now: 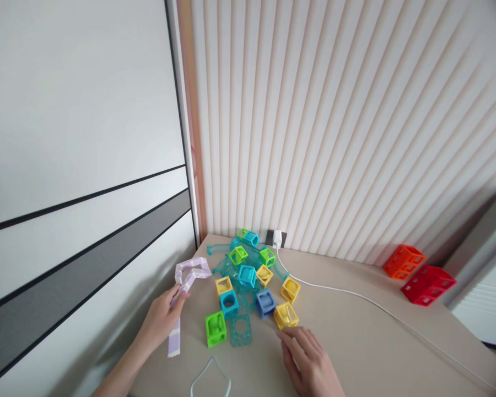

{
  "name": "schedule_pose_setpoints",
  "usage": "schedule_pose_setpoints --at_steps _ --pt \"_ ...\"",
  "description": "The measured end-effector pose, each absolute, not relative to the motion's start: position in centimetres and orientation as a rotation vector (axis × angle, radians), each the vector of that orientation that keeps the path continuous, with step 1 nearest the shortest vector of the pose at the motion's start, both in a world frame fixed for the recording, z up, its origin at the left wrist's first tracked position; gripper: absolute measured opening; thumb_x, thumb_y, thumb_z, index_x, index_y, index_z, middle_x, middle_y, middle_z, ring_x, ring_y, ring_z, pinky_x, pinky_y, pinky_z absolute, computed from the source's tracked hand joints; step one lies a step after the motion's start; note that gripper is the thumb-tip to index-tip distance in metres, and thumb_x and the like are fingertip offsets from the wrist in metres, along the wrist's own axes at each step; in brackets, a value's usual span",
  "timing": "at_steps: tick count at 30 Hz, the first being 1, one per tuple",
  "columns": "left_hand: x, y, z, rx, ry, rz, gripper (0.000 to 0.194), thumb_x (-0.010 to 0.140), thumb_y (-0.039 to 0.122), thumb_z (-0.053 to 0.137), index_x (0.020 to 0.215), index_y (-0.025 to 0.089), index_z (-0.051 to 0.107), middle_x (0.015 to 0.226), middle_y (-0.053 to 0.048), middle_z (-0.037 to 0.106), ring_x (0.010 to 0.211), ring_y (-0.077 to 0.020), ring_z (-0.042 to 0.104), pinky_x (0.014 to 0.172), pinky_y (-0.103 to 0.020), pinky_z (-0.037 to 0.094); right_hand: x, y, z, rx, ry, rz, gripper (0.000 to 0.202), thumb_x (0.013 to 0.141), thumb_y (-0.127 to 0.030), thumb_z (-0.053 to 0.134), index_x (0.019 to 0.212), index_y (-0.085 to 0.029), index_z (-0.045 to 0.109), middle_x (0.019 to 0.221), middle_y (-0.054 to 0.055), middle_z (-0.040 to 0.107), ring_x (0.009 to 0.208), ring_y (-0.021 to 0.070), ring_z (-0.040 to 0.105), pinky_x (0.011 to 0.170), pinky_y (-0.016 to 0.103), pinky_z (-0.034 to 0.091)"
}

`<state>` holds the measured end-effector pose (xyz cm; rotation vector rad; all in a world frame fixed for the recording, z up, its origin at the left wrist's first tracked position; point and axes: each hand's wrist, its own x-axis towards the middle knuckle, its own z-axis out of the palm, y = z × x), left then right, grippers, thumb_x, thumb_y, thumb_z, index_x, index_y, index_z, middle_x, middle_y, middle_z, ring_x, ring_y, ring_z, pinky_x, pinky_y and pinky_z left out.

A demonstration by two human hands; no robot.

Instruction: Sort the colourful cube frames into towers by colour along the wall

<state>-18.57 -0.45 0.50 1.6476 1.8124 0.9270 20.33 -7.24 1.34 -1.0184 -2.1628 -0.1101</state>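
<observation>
A person's left hand [163, 318] clamps a looped, flat lilac-and-white strip [186, 283] at the left of a beige tabletop [355, 342]; the right hand [310, 358], thumb slightly apart from bent fingers, is just beside a yellow open-sided plastic cube [286, 316].

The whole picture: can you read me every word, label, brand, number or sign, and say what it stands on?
None that I can read. The coloured cubes, the purple strip in the left hand and the red block show no legible lettering; any marking on the white plug is too small to make out.
</observation>
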Motion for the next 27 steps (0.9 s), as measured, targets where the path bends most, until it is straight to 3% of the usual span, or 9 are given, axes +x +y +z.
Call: schedule_pose_setpoints --at_steps 3,8,15,21,27 --pt "-18.2 -0.1 -0.2 1.727 1.884 0.881 0.044 0.093 0.058 0.040 0.091 0.023 0.067 0.079 -0.004 0.076 0.065 -0.0234 0.070 0.061 -0.029 0.051 23.0 -7.3 0.6 -1.121 -2.104 -0.098 0.025 0.101 -0.019 0.051 0.118 -0.026 0.068 0.099 0.007 0.075 0.084 0.0214 0.074 0.076 0.032 0.062" --pt "-18.5 1.0 -1.8 1.896 1.926 1.011 0.041 0.090 0.055 0.046 0.086 0.023 0.071 0.100 -0.011 0.077 0.097 -0.0297 0.071 0.089 -0.038 0.055 24.3 -7.6 -0.4 -1.219 -2.001 0.005 0.024 0.102 -0.020 0.052 0.119 -0.026 0.067 0.099 0.007 0.073 0.087 0.0217 0.073 0.078 0.033 0.062" --pt "-17.8 1.0 -2.1 2.076 1.945 0.829 0.045 0.094 0.055 0.044 0.088 0.022 0.073 0.105 -0.013 0.076 0.104 -0.0326 0.069 0.096 -0.042 0.051 23.1 -7.8 -1.1 -1.228 -1.947 0.181 0.024 0.102 -0.018 0.050 0.119 -0.027 0.065 0.102 0.007 0.072 0.090 0.0192 0.072 0.080 0.029 0.061" --pt "-17.2 0.5 0.6 2.104 1.911 0.517 0.052 0.099 0.058 0.036 0.074 0.023 0.066 0.088 -0.011 0.076 0.094 -0.0297 0.072 0.084 -0.036 0.050 23.2 -7.7 -1.0 -1.214 -1.922 0.195 0.022 0.101 -0.018 0.050 0.114 -0.027 0.065 0.099 0.006 0.072 0.088 0.0182 0.073 0.079 0.026 0.061" --pt "-17.1 0.4 1.7 2.031 1.974 0.243 0.053 0.101 0.055 0.030 0.079 0.025 0.067 0.084 -0.009 0.078 0.086 -0.0293 0.075 0.071 -0.033 0.047 23.4 -7.4 -1.2 -1.123 -1.950 0.118 0.025 0.098 -0.012 0.051 0.112 -0.027 0.064 0.093 0.005 0.073 0.082 0.0174 0.074 0.075 0.023 0.061"
